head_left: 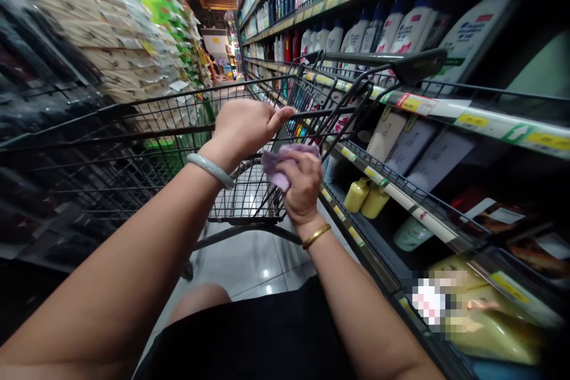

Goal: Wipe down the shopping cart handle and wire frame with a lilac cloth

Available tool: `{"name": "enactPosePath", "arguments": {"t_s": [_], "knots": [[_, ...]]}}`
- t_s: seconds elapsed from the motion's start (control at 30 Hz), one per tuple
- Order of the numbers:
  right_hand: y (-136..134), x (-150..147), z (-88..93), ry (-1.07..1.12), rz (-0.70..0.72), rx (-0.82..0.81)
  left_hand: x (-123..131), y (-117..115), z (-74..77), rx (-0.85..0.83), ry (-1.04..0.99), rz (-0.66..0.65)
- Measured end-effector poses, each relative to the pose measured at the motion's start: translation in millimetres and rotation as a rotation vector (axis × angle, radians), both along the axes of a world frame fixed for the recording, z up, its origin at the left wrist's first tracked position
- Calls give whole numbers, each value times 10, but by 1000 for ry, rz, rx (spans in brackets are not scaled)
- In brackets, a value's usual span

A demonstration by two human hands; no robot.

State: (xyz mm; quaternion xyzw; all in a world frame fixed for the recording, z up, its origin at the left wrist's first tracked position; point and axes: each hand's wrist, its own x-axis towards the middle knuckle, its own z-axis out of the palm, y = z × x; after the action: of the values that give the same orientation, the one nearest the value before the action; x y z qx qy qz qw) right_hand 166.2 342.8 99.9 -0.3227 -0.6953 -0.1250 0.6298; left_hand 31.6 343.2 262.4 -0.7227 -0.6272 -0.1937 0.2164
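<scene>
A dark wire shopping cart (169, 122) stands in front of me, turned partly sideways. My left hand (244, 124), with a pale bangle at the wrist, is closed around a bar of the cart, its thumb lying toward the right. The fingertips are hidden behind that bar. Lower and a little to the right, my right hand (305, 181) is closed on a crumpled light purple cloth (276, 166), held close by the cart's wires. Whether the cloth touches the wires I cannot tell. The cart's handle (374, 59) rises at the upper right, near the shelf.
Shelves along the right carry white shampoo bottles (412, 27), boxes (409, 145) and yellow bottles (365, 196). On the left, wrapped packages (120, 29) are stacked high. A tiled floor (244, 261) shows below the cart, and the aisle runs on ahead.
</scene>
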Motion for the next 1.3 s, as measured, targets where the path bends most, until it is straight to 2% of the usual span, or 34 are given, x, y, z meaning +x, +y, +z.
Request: {"name": "enactPosePath", "arguments": {"t_s": [0.1, 0.17, 0.27, 0.33, 0.4, 0.5, 0.57, 0.7, 0.77, 0.9, 1.03, 1.1, 1.17, 1.23, 1.3], "knots": [[48, 90, 173, 163, -118, 74, -95, -12, -11, 21, 18, -6], [41, 29, 139, 152, -169, 99, -155, -12, -23, 42, 9, -16], [-55, -145, -25, -79, -70, 105, -233, -5, -28, 54, -3, -23], [-120, -188, -34, -158, 8, 97, -279, -5, -19, 43, -2, -13], [-138, -136, 84, -62, -9, 110, -319, -16, -5, 32, 4, 3], [-90, -10, 289, 152, -138, 127, -371, -46, 14, 25, 12, 24], [-60, 6, 310, 163, -177, 119, -394, -61, 20, 17, 5, 31], [-98, -32, 244, -64, -21, 136, -412, -67, 1, 20, -18, 54], [-102, 24, 320, -16, -13, 156, -423, -73, -18, 40, -6, 61], [-17, 137, 522, 241, -109, 242, -480, -121, -38, 65, 25, 27], [-95, 74, 484, 32, -2, 207, -554, -197, -27, 66, 33, -14], [-181, 85, 538, 10, 56, 164, -540, -239, -22, 79, 59, -28], [-230, 163, 686, 158, 44, 193, -447, -286, -23, 131, 86, -17], [-214, 248, 836, 322, -9, 240, -270, -324, -28, 212, 59, 16], [-150, 253, 873, 368, -44, 228, -44, -334, -23, 248, -41, 2]]}}
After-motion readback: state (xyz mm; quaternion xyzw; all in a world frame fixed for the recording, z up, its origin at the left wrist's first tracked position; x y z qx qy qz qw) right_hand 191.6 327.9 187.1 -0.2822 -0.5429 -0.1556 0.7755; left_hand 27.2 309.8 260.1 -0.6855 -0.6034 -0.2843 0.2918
